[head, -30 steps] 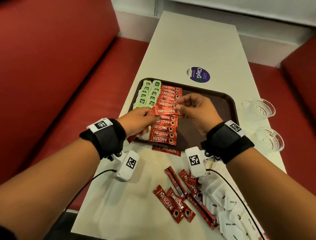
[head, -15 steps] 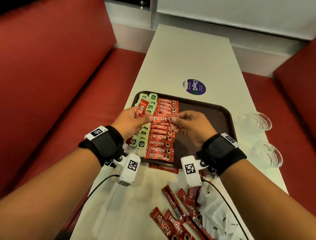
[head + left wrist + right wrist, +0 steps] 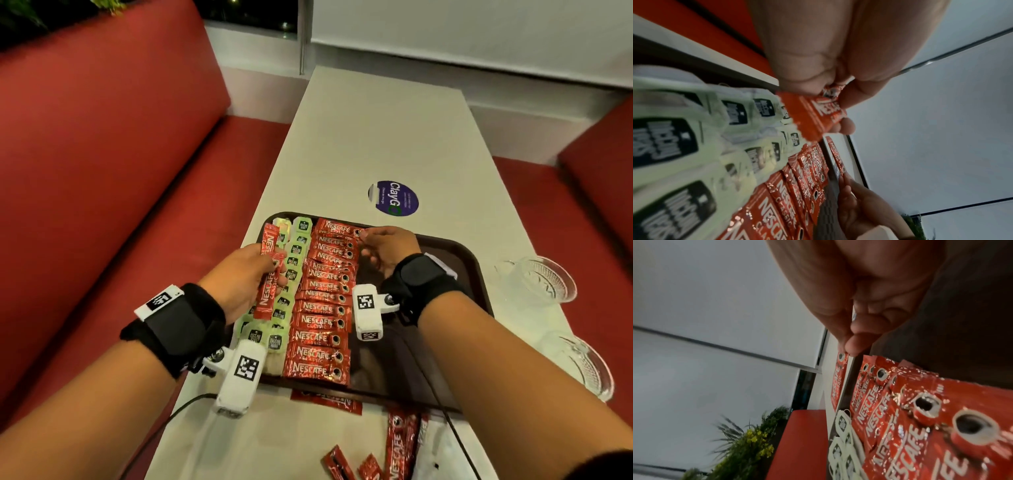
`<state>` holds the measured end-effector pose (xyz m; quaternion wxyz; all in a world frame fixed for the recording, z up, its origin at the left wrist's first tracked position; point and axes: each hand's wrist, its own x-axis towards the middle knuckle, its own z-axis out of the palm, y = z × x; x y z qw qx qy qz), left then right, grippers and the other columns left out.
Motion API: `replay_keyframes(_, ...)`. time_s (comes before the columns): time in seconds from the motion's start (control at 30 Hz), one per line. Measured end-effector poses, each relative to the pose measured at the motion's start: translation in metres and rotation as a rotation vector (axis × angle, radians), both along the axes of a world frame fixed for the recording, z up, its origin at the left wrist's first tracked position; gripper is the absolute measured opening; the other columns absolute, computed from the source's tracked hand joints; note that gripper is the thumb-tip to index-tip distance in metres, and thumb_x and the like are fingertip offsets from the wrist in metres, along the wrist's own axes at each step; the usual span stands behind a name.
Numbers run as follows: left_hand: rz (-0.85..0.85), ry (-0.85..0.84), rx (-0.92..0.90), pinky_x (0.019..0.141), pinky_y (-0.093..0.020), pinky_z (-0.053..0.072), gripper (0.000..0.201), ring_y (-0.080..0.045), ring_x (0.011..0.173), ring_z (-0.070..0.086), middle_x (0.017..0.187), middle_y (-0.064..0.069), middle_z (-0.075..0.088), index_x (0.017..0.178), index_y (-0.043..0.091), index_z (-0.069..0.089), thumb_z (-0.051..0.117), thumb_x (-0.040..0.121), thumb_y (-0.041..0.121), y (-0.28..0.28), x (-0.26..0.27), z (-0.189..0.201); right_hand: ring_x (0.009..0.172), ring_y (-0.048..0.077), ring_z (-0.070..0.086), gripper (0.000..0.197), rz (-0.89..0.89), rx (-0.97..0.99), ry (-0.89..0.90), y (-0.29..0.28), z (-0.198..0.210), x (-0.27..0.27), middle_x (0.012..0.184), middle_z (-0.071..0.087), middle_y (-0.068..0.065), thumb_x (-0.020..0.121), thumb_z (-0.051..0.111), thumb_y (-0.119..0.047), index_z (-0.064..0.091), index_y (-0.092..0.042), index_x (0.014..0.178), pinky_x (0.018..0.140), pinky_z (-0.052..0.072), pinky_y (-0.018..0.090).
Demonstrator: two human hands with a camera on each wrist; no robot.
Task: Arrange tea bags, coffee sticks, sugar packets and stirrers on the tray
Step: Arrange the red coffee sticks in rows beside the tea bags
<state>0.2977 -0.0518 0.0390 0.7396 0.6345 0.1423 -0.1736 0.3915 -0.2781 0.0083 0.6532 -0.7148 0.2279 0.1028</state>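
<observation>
Tray (image 3: 478, 274) right half lies bare — tea bags (image 3: 294, 263) and coffee sticks (image 3: 325, 308) crowd its left.

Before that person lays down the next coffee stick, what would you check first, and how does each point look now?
1. Right hand pinches the farthest coffee stick at the tray's far end: ok.
2. Whether that stick already lies flat: cannot tell.
3. Left hand grips spare sticks: ok.
4. Coffee row neat beside the tea bags: ok.
5. Bare tray area for sugar and stirrers: ok.
6. All sticks on the tray: not ok, loose sticks lie on the table.
</observation>
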Motion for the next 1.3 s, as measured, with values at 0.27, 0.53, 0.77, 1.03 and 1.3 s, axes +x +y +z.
replay_keyframes(0.27,-0.005,-0.084,-0.060,0.060,-0.027,0.058,0.019,-0.014,0.078,0.072,0.089,-0.004,0.072,0.101,0.008,0.059,0.045,0.096,-0.005,0.003,-0.002,-0.006,0.049,0.014,0.051,0.014,0.053,-0.374,0.034,0.001,-0.009,0.030,0.078,0.071,0.011,0.081,0.076,-0.021,0.067,-0.011,0.081,0.049,0.042,0.028)
replay_keyframes(0.53,-0.005,-0.095,-0.041,0.066,-0.027,0.059,0.013,-0.018,0.078,0.072,0.091,-0.008,0.071,0.102,0.007,0.059,0.049,0.097,0.000,0.001,-0.001,-0.009,0.073,0.022,0.060,0.033,0.232,-0.775,-0.066,0.001,-0.005,0.033,0.082,0.067,0.007,0.083,0.069,-0.042,0.063,-0.010,0.086,0.071,0.050,0.032)
replay_keyframes(0.77,-0.031,-0.177,0.051,0.058,-0.021,0.056,0.014,-0.012,0.069,0.070,0.084,-0.003,0.073,0.105,0.008,0.061,0.056,0.094,0.003,-0.009,-0.001,-0.008,0.062,0.003,0.067,0.027,0.808,-0.252,-0.135,0.037,0.055,-0.025,0.076,0.072,-0.003,0.084,0.070,-0.037,0.071,-0.011,0.091,0.056,0.051,0.018)
replay_keyframes(1.03,-0.057,-0.223,0.170,0.043,-0.015,0.045,0.015,-0.010,0.056,0.065,0.080,-0.010,0.072,0.090,0.006,0.063,0.057,0.095,0.019,-0.020,-0.002,-0.003,0.061,0.013,0.058,0.017,0.717,-0.059,-0.124,0.026,0.049,-0.033,0.075,0.066,0.010,0.085,0.069,-0.010,0.067,0.003,0.095,0.056,0.050,0.019)
replay_keyframes(1.3,-0.166,-0.244,0.376,0.050,-0.019,0.046,0.022,-0.008,0.060,0.060,0.079,0.000,0.066,0.094,0.013,0.060,0.049,0.098,0.032,-0.020,-0.001,-0.013,0.060,0.013,0.056,0.004,0.651,0.115,0.078,0.002,0.037,-0.032,0.069,0.062,0.008,0.085,0.066,-0.002,0.066,0.001,0.088,0.051,0.046,0.018)
